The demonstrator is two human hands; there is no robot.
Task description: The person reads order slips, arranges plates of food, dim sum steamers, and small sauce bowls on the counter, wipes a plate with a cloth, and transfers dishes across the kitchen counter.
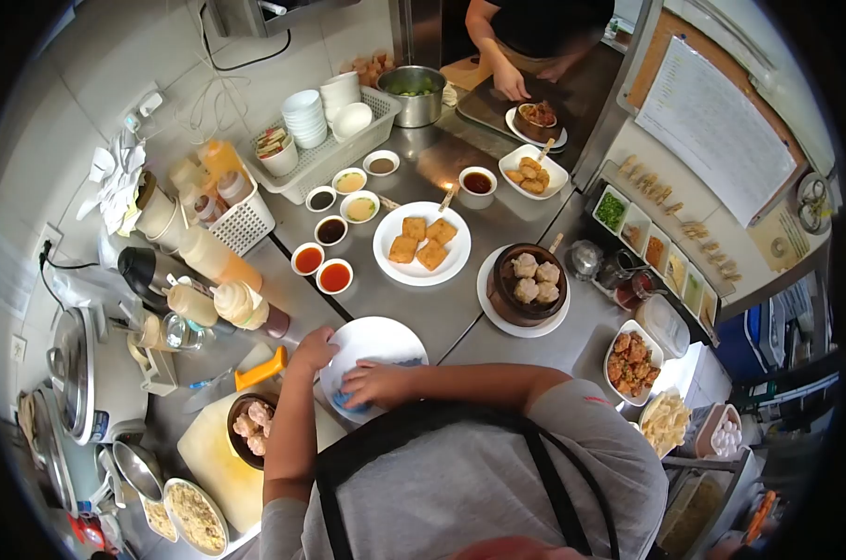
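A white plate (pixel 376 341) is in front of my body at the counter's near side. My left hand (pixel 313 349) grips its left rim. With my right hand (pixel 374 385) I press a crumpled blue cloth (pixel 351 403) against the plate's face; part of the cloth is hidden under the fingers. Left of my left forearm, a dark round steamer (pixel 239 431) with pale dumplings sits on a cutting board (pixel 199 448). A knife with an orange handle (pixel 260 369) lies close to my left hand.
Ahead are a plate of fried squares (pixel 430 213), a dumpling steamer (pixel 505 291) on a plate and several sauce bowls (pixel 334 276). Squeeze bottles (pixel 239 305) crowd the left. Fried pieces fill a bowl (pixel 632 362) at right. Across the counter, another person's hand (pixel 510 82) is beside a food bowl.
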